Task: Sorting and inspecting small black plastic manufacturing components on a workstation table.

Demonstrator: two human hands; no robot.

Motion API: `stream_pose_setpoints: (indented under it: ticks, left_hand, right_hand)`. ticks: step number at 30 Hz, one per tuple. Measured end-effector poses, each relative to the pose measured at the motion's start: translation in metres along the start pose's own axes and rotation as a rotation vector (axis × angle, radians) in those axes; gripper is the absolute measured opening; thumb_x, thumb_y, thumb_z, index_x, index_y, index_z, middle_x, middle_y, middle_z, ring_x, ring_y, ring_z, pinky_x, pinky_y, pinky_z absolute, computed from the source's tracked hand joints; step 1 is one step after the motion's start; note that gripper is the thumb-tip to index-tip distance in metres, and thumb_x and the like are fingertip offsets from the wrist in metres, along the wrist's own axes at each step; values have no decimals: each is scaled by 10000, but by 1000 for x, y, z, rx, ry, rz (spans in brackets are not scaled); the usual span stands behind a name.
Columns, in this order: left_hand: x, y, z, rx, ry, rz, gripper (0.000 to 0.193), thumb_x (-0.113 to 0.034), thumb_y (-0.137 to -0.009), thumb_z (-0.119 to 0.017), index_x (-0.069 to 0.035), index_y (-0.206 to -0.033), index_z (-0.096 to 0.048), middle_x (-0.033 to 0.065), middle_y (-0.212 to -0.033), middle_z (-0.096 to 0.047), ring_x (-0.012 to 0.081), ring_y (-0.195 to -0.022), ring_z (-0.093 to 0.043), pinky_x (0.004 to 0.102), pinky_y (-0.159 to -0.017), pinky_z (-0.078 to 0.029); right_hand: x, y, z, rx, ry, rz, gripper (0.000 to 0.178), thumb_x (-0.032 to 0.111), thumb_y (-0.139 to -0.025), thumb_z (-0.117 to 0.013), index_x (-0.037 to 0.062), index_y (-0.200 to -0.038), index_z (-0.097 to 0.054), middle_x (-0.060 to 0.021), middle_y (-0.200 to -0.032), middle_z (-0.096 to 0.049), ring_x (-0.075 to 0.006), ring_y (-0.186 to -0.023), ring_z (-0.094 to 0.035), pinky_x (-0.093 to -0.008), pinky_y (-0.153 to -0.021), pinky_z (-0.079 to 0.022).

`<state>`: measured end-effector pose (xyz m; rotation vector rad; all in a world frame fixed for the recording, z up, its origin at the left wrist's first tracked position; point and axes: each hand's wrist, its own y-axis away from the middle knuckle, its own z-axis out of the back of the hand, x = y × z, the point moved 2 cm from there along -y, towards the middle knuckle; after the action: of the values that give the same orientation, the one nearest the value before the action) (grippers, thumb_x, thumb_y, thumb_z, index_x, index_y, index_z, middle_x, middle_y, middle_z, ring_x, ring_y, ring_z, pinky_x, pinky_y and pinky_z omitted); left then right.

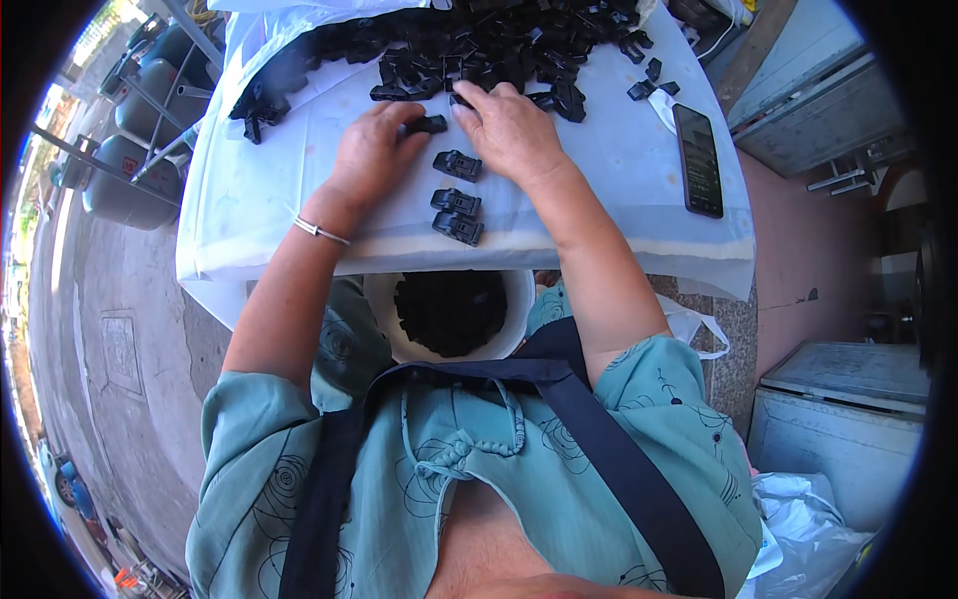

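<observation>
My left hand (374, 150) is closed round a small black plastic part (427, 125), whose end sticks out past the fingertips. Beside it my right hand (511, 132) reaches to the near edge of a heap of black plastic parts (479, 50). Its thumb and forefinger pinch a black piece there, mostly covered by the fingers. Below the hands, three blocky black clips (457, 164) lie in a column on the white-covered table (599, 215); the lower two almost touch.
A white bucket (376, 319) filled with black parts stands between my knees, below the table edge. At the table's right lies a dark phone (699, 160), near a few loose black parts (654, 80). Grey gas cylinders (135, 185) stand left; a metal box (838, 429) sits right.
</observation>
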<state>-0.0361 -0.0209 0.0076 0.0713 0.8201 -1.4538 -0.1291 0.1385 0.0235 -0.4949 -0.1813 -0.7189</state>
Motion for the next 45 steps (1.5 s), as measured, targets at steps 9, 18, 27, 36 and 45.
stream_pose_setpoints:
  ticks: [9, 18, 27, 36, 45]
  left_hand:
    - [-10, 15, -1, 29, 62, -127, 324, -95, -772, -718, -91, -1087, -640, 106, -940, -665, 287, -840, -646, 370, -755, -534]
    - [-7, 12, -4, 88, 245, 52, 531, -107, -753, -736, -109, -1248, -546, 104, -948, -694, 265, -830, -665, 355, -782, -544]
    - [20, -22, 15, -140, -229, -145, 424, -284, -822, -667, -133, -1212, -597, 121, -1260, -570, 337, -1112, -568, 407, -954, -457]
    - [43, -97, -36, -1, -488, -38, 472, -471, -944, -440, -254, -1361, -486, 81, -1443, -424, 351, -1329, -388, 509, -1077, -331]
    - [-2, -42, -32, 94, -333, -162, 418, -406, -963, -430, -209, -1317, -531, 56, -1364, -516, 304, -1281, -442, 492, -1043, -342]
  right_hand:
    - [-7, 31, 8, -33, -163, 103, 257, 147, -835, -677, 114, -1087, -641, -149, -978, -630, -305, -858, -646, -378, -734, -534]
    - [1, 26, 0, -93, -385, 429, 259, 45, -812, -670, 67, -1069, -682, -129, -1045, -657, -285, -913, -651, -344, -792, -535]
    - [5, 33, -2, -5, -183, 322, 241, 176, -887, -597, 158, -1102, -703, -80, -1120, -670, -229, -1036, -622, -380, -871, -426]
    - [12, 36, -7, 45, -94, 255, 242, 163, -872, -605, 118, -1091, -696, -76, -1047, -676, -232, -980, -627, -379, -840, -428]
    - [-21, 37, 27, -92, -276, 195, 235, 77, -819, -605, 73, -1039, -688, -125, -1054, -647, -309, -1014, -601, -409, -896, -472]
